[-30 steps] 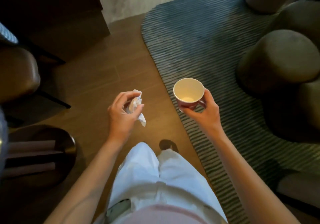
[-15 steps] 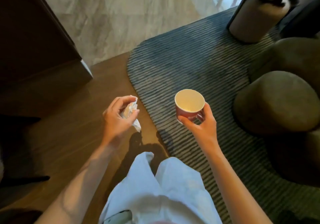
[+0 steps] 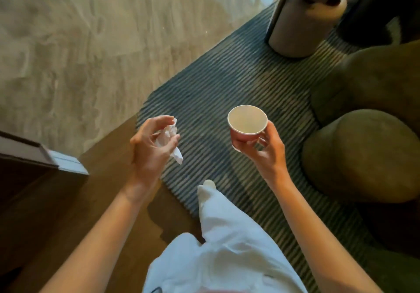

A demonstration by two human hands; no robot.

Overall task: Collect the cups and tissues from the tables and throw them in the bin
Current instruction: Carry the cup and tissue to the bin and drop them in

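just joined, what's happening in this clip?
A person is walking with rubbish in both hands. The left hand grips a crumpled tissue; the right hand holds a paper cup upright, and it looks empty or nearly so. They are stepping from the wood floor onto a striped rug. No bin is in view, so nothing is thrown away yet.

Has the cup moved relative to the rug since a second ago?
Yes. The cup, held in the right hand, was over the striped rug's edge by the wood floor; now it is further over the rug, toward the marble.
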